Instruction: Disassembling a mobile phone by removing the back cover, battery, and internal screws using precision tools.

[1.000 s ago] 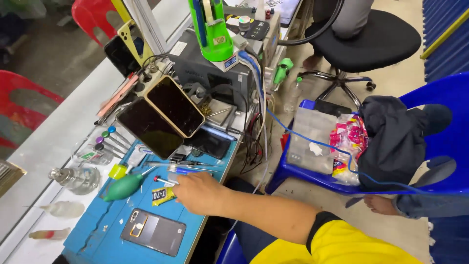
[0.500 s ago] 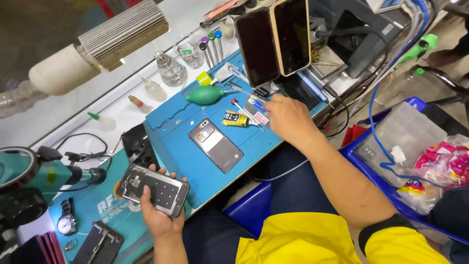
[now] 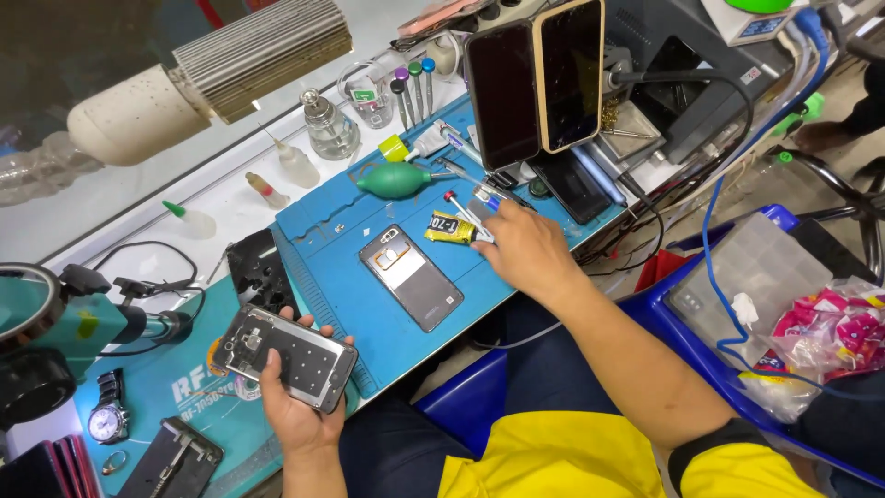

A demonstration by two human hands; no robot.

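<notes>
Here, left hand (image 3: 300, 406) grip grasping opened phone (image 3: 288, 357), right hand (image 3: 521, 251) grip pinching red-tipped screwdriver (image 3: 464, 211) above blue mat (image 3: 341, 286)

The right hand (image 3: 521, 249) sits hemmed in: a yellow tube (image 3: 450, 228) just to its left, loose screwdrivers (image 3: 466, 207) touching its fingertips, and two propped-up phones (image 3: 536, 88) standing like a wall beyond it. Left of the tube, an open phone back (image 3: 412, 277) takes the middle of the blue mat (image 3: 318, 217), with bare mat around it. The left hand (image 3: 295, 406) grips an opened phone (image 3: 290, 355) over the table edge, with a wristwatch (image 3: 106, 420) further left.
</notes>
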